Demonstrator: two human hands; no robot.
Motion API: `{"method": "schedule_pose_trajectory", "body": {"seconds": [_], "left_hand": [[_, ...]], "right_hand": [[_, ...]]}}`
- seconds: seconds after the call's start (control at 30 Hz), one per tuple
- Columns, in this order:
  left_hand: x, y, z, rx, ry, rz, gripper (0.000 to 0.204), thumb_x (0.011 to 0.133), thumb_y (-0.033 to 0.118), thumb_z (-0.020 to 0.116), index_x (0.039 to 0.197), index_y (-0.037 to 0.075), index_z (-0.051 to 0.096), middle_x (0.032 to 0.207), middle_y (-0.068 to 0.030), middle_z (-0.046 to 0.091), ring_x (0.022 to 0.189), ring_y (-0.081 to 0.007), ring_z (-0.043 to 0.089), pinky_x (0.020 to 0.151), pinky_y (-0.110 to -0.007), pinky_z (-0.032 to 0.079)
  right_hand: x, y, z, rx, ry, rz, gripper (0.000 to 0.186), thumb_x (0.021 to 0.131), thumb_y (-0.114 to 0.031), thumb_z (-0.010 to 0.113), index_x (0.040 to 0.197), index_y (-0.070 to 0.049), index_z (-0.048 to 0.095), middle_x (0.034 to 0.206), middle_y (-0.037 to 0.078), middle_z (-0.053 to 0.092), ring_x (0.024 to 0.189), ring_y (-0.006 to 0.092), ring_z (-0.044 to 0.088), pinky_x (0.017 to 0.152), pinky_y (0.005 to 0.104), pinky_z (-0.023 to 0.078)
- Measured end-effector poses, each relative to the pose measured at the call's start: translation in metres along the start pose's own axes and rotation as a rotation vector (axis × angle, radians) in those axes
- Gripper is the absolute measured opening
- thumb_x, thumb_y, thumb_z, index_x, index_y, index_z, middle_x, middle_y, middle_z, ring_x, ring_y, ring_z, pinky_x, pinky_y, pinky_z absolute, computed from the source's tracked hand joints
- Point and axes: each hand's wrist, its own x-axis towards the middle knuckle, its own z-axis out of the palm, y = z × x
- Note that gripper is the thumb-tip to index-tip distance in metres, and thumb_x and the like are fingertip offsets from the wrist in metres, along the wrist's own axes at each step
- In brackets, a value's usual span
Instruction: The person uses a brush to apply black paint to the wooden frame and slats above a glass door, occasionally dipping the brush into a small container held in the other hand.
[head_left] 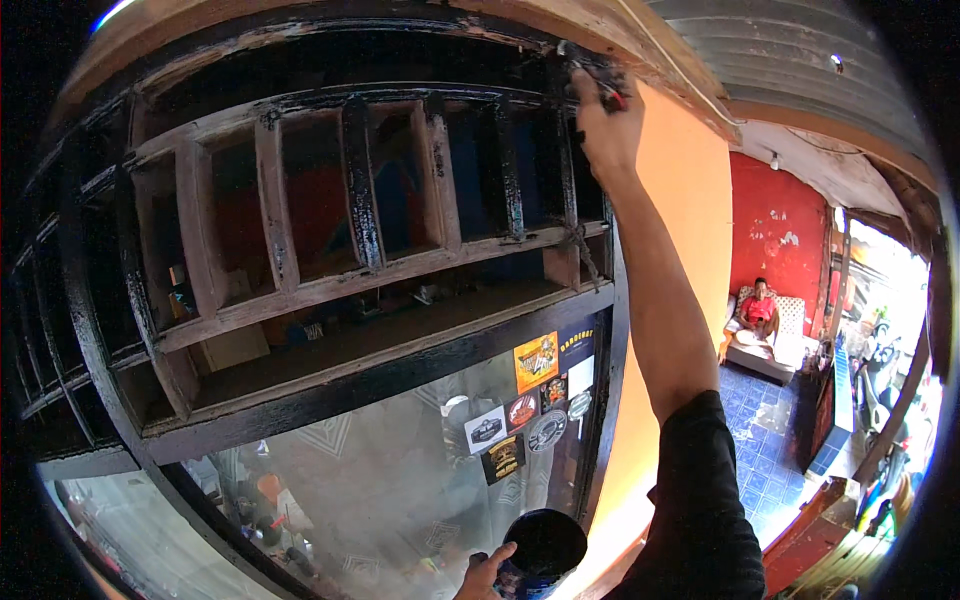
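Note:
My right hand (607,120) is raised to the top right corner of a wooden window grille (285,200), gripping a paintbrush (597,72) with red on it, its head against the black-painted top rail. The grille is patchy, some slats black and others bare grey-brown wood. At the lower edge my left hand (483,572) holds a can (542,545) with dark paint inside. Below the grille is a frosted glass pane (350,480) with several stickers (537,362) on its right side.
An orange wall (680,240) borders the frame. To the right, a seated person (757,320) in red is on a sofa (790,350) before a red wall, over blue tiles (765,455). A low blue-tiled ledge (832,430) runs alongside; corrugated roofing (790,60) hangs overhead.

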Motion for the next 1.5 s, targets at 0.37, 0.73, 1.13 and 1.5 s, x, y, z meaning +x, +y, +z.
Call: {"method": "schedule_pose_trajectory", "body": {"seconds": [0.37,0.73,1.13,1.5], "left_hand": [[-0.003,-0.004,0.010,-0.032,-0.044,-0.088,0.023,0.089,0.035,0.065,0.090,0.012,0.067,0.062,0.0036,0.043,0.058,-0.0089,0.040,0.056,-0.027,0.037],[-0.023,0.012,0.023,-0.119,0.072,-0.239,0.028,0.086,0.036,0.068,0.098,0.010,0.068,0.065,0.0040,0.048,0.055,-0.0093,0.042,0.051,-0.027,0.037],[0.009,-0.031,0.005,0.090,-0.147,0.077,0.055,0.083,0.007,0.063,0.136,0.009,0.048,0.067,-0.0014,0.051,0.057,-0.0126,0.046,0.055,-0.028,0.042],[0.001,-0.010,0.023,-0.269,-0.069,-0.232,0.037,0.083,0.025,0.073,0.115,0.012,0.059,0.066,0.0009,0.046,0.054,-0.0076,0.040,0.048,-0.025,0.036]], "right_hand": [[0.019,0.014,-0.034,0.172,-0.028,0.423,0.022,0.085,-0.024,0.074,0.092,-0.007,0.062,0.069,0.001,0.060,0.054,0.0090,0.049,0.051,0.0265,0.040],[0.001,0.002,-0.005,-0.196,0.095,-0.036,0.030,0.082,-0.018,0.071,0.102,0.002,0.060,0.082,0.018,0.067,0.075,0.0325,0.065,0.072,0.0382,0.050],[0.021,0.017,-0.046,-0.025,-0.070,0.268,0.028,0.083,-0.023,0.076,0.091,-0.002,0.059,0.076,0.004,0.062,0.060,0.0135,0.054,0.058,0.0280,0.045],[0.014,0.005,-0.018,-0.115,-0.022,0.108,0.033,0.082,-0.023,0.074,0.103,-0.001,0.063,0.082,0.014,0.069,0.081,0.0287,0.066,0.080,0.0406,0.050]]}}
